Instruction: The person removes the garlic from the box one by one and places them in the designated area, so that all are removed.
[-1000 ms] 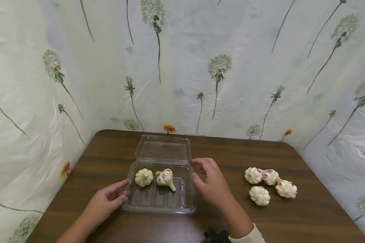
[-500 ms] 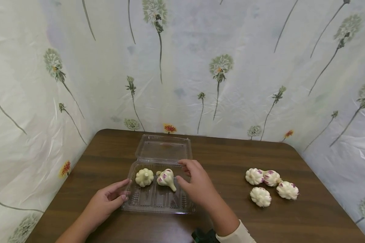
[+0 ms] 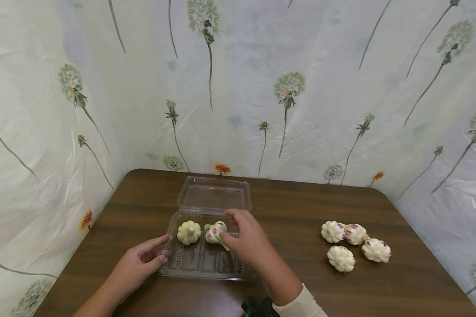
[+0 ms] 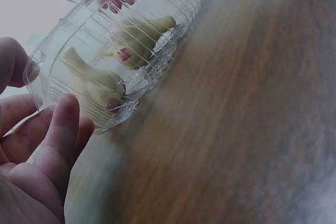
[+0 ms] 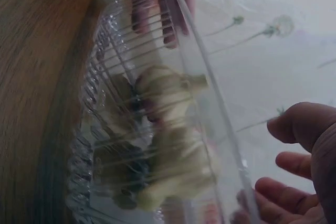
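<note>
A clear plastic clamshell container [image 3: 206, 272] lies on the table with its lid [image 3: 214, 193] folded back. Two garlic bulbs sit in the tray: a pale garlic bulb [image 3: 188, 232] at left and a purple-streaked garlic bulb [image 3: 215, 231] beside it. My left hand [image 3: 136, 264] holds the container's left edge, the fingertips at the rim [image 4: 32, 72] and the thumb against the near side. My right hand [image 3: 247, 237] reaches over the container's right side, fingers spread and the thumb overlapping the purple-streaked bulb in the head view. In the right wrist view its fingers stand apart near the rim.
Several more garlic bulbs [image 3: 356, 234] lie grouped on the brown wooden table [image 3: 293, 198] at the right. A floral plastic sheet [image 3: 238, 88] hangs behind and at both sides of the table.
My right hand has moved left, from beside the container's right edge to over the tray by the purple-streaked bulb. My left hand has stayed at the left edge.
</note>
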`<state>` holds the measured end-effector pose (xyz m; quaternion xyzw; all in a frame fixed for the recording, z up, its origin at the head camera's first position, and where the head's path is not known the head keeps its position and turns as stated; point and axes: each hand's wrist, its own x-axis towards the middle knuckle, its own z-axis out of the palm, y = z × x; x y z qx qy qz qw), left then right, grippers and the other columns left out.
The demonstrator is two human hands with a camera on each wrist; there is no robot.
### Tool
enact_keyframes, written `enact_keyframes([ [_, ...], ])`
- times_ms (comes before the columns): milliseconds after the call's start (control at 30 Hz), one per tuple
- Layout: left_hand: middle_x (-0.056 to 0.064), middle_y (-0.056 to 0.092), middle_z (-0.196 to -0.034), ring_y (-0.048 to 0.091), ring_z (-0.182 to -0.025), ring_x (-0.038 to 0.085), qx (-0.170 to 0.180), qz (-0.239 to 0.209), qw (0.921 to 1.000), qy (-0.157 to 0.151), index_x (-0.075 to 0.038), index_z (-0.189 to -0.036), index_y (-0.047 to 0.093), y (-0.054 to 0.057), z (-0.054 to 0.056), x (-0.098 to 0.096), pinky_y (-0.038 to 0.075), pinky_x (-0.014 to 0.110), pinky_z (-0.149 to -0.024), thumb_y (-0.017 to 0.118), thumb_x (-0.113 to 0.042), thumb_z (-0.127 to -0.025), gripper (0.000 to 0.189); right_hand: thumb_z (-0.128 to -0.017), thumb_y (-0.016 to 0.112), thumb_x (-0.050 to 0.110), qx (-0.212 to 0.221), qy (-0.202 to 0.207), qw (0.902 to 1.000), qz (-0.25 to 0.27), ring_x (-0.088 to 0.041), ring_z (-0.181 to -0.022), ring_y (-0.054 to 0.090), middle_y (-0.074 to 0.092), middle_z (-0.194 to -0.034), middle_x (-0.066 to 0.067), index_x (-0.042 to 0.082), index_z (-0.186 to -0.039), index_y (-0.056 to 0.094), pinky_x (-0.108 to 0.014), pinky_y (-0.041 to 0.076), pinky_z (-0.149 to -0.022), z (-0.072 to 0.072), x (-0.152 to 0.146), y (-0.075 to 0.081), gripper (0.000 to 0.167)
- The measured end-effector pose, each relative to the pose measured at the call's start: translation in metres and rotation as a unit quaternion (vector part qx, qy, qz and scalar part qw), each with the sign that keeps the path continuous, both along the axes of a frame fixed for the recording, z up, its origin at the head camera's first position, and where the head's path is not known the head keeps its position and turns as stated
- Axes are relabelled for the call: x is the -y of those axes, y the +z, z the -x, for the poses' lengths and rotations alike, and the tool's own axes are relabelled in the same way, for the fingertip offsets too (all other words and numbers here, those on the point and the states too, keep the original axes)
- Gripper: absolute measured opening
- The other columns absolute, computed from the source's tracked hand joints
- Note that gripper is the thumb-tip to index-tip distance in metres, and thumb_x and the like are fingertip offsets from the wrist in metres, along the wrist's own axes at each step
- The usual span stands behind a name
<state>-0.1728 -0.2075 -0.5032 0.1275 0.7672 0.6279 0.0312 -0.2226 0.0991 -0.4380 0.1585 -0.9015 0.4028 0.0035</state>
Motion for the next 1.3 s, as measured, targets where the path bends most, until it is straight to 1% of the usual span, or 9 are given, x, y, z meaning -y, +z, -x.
enact_keyframes([
  [100, 0.028, 0.051, -0.154, 0.069, -0.115, 0.005, -0.001, -0.001, 1.0000, -0.002, 0.004, -0.149, 0.053, 0.000, -0.001, 0.001, 0.059, 0.021, -0.089, 0.069, -0.006, -0.100, 0.053, -0.096, 0.076, 0.025, 0.000, 0.001, 0.9999, -0.016, -0.031, -0.129, 0.058, 0.059, -0.139, -0.012, 0.009, -0.142, 0.060, -0.055, 0.051, -0.105, 0.002, 0.003, -0.004, 0.051],
  [233, 0.025, 0.052, -0.154, 0.070, -0.115, 0.005, 0.012, 0.003, 0.9999, 0.005, 0.003, -0.149, 0.054, -0.001, 0.000, 0.001, 0.059, 0.021, -0.089, 0.070, -0.005, -0.099, 0.053, -0.096, 0.076, 0.026, 0.001, 0.005, 0.9995, -0.032, -0.032, -0.132, 0.056, 0.057, -0.143, -0.012, 0.008, -0.144, 0.059, -0.057, 0.050, -0.106, 0.003, 0.006, -0.006, 0.054],
  [400, 0.022, 0.053, -0.154, 0.070, -0.117, 0.008, 0.016, 0.014, 0.9998, 0.007, 0.000, -0.150, 0.055, -0.001, 0.001, 0.001, 0.059, 0.021, -0.090, 0.071, -0.008, -0.099, 0.053, -0.096, 0.076, 0.025, 0.002, 0.006, 0.9993, -0.036, -0.034, -0.133, 0.055, 0.055, -0.147, -0.014, 0.007, -0.144, 0.058, -0.057, 0.050, -0.104, 0.003, 0.007, -0.006, 0.055],
  [600, 0.022, 0.052, -0.155, 0.070, -0.119, 0.012, 0.024, 0.018, 0.9996, 0.004, -0.001, -0.150, 0.055, -0.001, 0.001, 0.000, 0.059, 0.022, -0.089, 0.071, -0.009, -0.099, 0.053, -0.094, 0.078, 0.023, 0.011, 0.007, 0.9992, -0.037, -0.037, -0.138, 0.051, 0.052, -0.150, -0.018, 0.009, -0.145, 0.058, -0.057, 0.048, -0.109, 0.003, 0.009, -0.009, 0.056],
  [733, 0.023, 0.052, -0.155, 0.070, -0.119, 0.016, 0.019, 0.018, 0.9997, 0.002, -0.001, -0.150, 0.055, -0.001, 0.002, 0.000, 0.060, 0.022, -0.089, 0.071, -0.010, -0.100, 0.053, -0.094, 0.079, 0.025, 0.011, 0.010, 0.9989, -0.045, -0.039, -0.136, 0.053, 0.053, -0.148, -0.018, 0.010, -0.144, 0.058, -0.058, 0.049, -0.107, 0.003, 0.011, -0.011, 0.057],
  [867, 0.022, 0.053, -0.154, 0.070, -0.118, 0.013, 0.022, 0.014, 0.9996, 0.006, -0.001, -0.149, 0.055, 0.000, 0.002, 0.000, 0.059, 0.022, -0.089, 0.071, -0.009, -0.099, 0.053, -0.095, 0.079, 0.028, 0.013, 0.017, 0.9982, -0.056, -0.037, -0.130, 0.056, 0.054, -0.144, -0.018, 0.010, -0.144, 0.059, -0.055, 0.052, -0.102, 0.004, 0.014, -0.010, 0.056],
  [967, 0.022, 0.053, -0.154, 0.070, -0.117, 0.012, 0.023, 0.009, 0.9997, 0.008, -0.001, -0.149, 0.056, 0.001, 0.001, 0.001, 0.059, 0.021, -0.089, 0.071, -0.008, -0.099, 0.053, -0.095, 0.079, 0.029, 0.019, 0.021, 0.9976, -0.064, -0.034, -0.125, 0.057, 0.054, -0.142, -0.019, 0.009, -0.143, 0.059, -0.050, 0.054, -0.093, 0.005, 0.016, -0.009, 0.055],
  [1100, 0.023, 0.053, -0.154, 0.070, -0.116, 0.010, 0.018, 0.008, 0.9998, 0.006, 0.000, -0.149, 0.056, -0.001, 0.001, 0.002, 0.060, 0.022, -0.088, 0.071, -0.007, -0.099, 0.053, -0.096, 0.079, 0.029, 0.040, 0.021, 0.9969, -0.065, -0.032, -0.117, 0.059, 0.053, -0.142, -0.020, 0.009, -0.144, 0.058, -0.045, 0.056, -0.084, 0.006, 0.019, -0.007, 0.056],
  [1300, 0.025, 0.052, -0.154, 0.069, -0.116, 0.007, 0.009, 0.005, 0.9999, -0.001, 0.001, -0.149, 0.055, -0.004, 0.001, 0.003, 0.060, 0.022, -0.090, 0.072, -0.008, -0.099, 0.054, -0.096, 0.078, 0.030, 0.053, 0.012, 0.9958, -0.073, -0.035, -0.124, 0.058, 0.053, -0.143, -0.019, 0.009, -0.144, 0.059, -0.051, 0.054, -0.093, 0.008, 0.022, -0.010, 0.056],
])
